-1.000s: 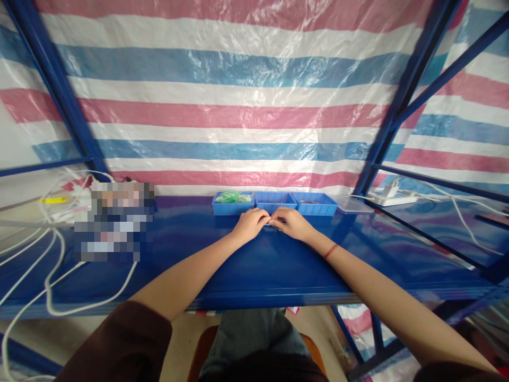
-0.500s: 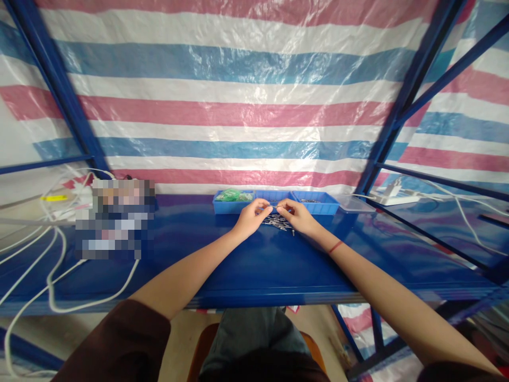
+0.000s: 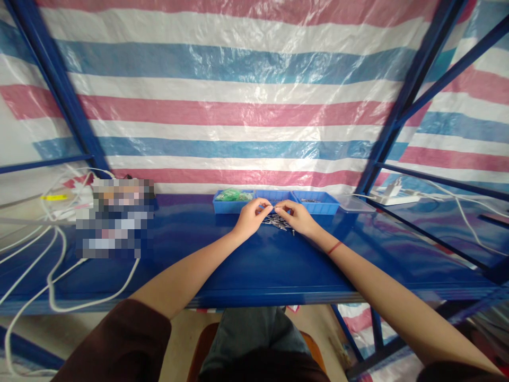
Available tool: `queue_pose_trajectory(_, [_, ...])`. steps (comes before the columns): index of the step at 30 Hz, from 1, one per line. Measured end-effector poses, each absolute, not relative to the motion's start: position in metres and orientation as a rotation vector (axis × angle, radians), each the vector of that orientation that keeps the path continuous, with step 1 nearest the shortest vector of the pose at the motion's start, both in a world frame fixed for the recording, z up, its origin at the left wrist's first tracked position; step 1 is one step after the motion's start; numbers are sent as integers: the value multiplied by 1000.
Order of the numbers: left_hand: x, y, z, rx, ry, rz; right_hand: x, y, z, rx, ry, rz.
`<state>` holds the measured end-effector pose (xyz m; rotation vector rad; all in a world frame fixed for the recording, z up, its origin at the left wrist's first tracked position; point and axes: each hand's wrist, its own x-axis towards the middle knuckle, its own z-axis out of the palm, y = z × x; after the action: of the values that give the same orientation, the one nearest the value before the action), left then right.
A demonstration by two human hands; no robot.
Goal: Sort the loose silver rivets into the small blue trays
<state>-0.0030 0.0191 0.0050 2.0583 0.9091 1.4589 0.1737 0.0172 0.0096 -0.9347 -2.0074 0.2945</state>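
My left hand (image 3: 251,216) and my right hand (image 3: 297,215) meet fingertip to fingertip just in front of the blue bins. Each is closed in a pinch, thumb against forefinger. A tiny piece sits between the fingertips, too small to make out. Right below them, a pile of thin metal pieces like screws (image 3: 278,222) lies on the blue tabletop (image 3: 254,268). Green and clear plastic packets (image 3: 233,195) fill the left bin (image 3: 228,208). The middle bin (image 3: 274,196) is partly hidden by my hands. Some small metal pieces (image 3: 310,200) lie in the right bin (image 3: 326,207).
A clear plastic lid (image 3: 357,204) lies right of the bins. Farther right is a white power strip (image 3: 397,197) with cables. At left stand a blurred-out heap (image 3: 115,223) and a looping white cable (image 3: 91,307). Blue frame posts (image 3: 392,122) flank the striped sheet (image 3: 238,111).
My right hand has shifted slightly left, so the gap between the two hands' fingertips is narrower. The pile and the bins look unchanged.
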Motion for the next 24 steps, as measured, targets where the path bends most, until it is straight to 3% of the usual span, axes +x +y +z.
queue_pose_trajectory(17, [-3,31,-6,2180,962,1346,162,-3,24,-905,-1893,48])
queue_pose_trajectory(24, [-26,37,3,2602,1145,1026,210,22,29,-1096,-1576,-322])
